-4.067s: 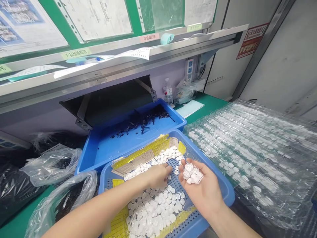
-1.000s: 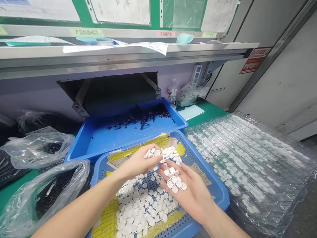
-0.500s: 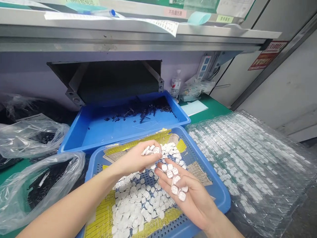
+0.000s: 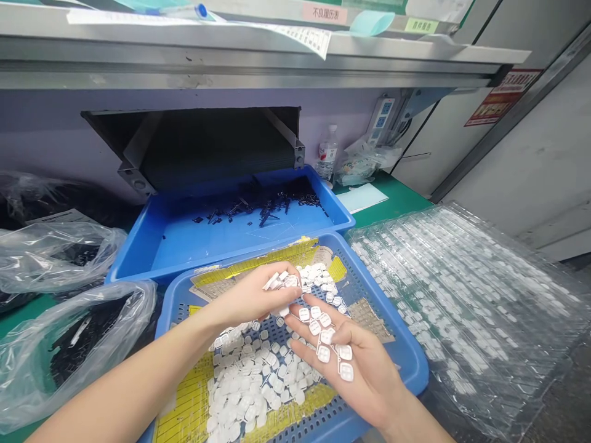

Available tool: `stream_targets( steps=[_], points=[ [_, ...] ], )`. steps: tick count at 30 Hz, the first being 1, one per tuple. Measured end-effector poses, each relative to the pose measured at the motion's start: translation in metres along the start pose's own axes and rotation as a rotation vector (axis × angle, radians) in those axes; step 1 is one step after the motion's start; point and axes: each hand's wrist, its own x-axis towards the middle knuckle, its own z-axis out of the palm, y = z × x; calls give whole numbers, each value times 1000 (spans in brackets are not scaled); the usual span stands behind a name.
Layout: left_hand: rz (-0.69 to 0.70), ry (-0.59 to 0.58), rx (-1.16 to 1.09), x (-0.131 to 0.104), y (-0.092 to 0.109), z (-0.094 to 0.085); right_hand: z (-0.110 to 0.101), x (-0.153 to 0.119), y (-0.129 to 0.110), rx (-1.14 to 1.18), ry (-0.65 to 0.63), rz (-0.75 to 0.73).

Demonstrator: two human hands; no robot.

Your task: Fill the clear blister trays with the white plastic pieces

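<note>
Several small white square pieces (image 4: 324, 320) lie across the palm and fingers of my right hand (image 4: 364, 369), which is turned up with its thumb over them. My left hand (image 4: 263, 292) is curled around a cluster of white pieces (image 4: 281, 280), and its fingertips are close to the right fingers. Both hands are above a blue perforated basket (image 4: 410, 351) with yellow tape inside. Many loose white pieces (image 4: 244, 394) are heaped in it, and a smaller group (image 4: 316, 275) lies near its far side.
Behind the basket, a blue tray (image 4: 184, 240) contains black parts (image 4: 272, 206). Clear bags (image 4: 78, 351) with black parts stand at the left. Clear plastic trays (image 4: 462, 295) of white pieces are at the right. A bottle (image 4: 327, 154) stands at the back beneath a metal shelf (image 4: 258, 61).
The pieces in my right palm have shifted and spread, some lower toward the wrist. My left hand keeps its cluster. The view has moved slightly.
</note>
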Motion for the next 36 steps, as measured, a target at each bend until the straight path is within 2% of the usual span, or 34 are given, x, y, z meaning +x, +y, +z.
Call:
stream_targets(
  steps=[6,10,17,22,27,32,36],
  points=[
    [0,6,7,0,-3,0,3,1,0,-15,102,18],
    [7,-15,-15,0,-4,-1,5,1,1,-50,122,9],
    [-8,-50,-268,1,-4,-2,3,1,1,-94,127,-19],
    [7,-189,-484,3,-5,1,-3,4,1,-149,174,-60],
    [-26,-304,-519,4,-7,10,-5,5,6,-344,110,-168],
    [-64,-354,-482,1,-7,21,-1,5,8,-491,101,-226],
    [-51,-356,-534,1,-6,22,-3,7,6,-395,105,-248]
  ],
)
